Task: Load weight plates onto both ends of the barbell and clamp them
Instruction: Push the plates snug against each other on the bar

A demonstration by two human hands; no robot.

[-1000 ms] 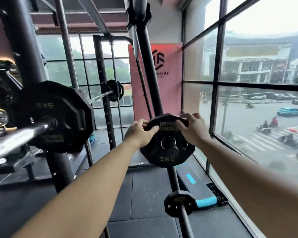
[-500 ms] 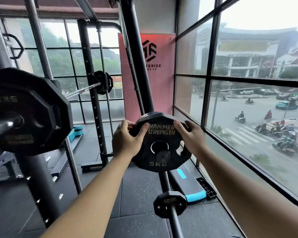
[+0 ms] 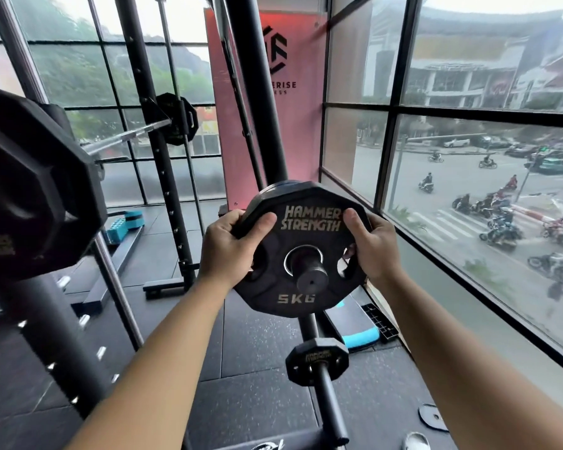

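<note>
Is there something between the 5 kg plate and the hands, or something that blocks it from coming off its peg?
Nothing visible. The left hand and right hand already grip the 5 kg plate. The storage peg ends bare in front of it, no clamp.

I see my left hand (image 3: 228, 245) and right hand (image 3: 376, 246) gripping the 5 kg plate (image 3: 301, 251) by its upper edges, its centre hole around a storage peg (image 3: 310, 278). A smaller plate (image 3: 317, 361) sits below.

Large plate (image 3: 36, 186) at left blurred and cropped by the frame edge, its markings unreadable, red banner (image 3: 293, 86) lettering partly hidden behind rack post (image 3: 257, 92)
</note>
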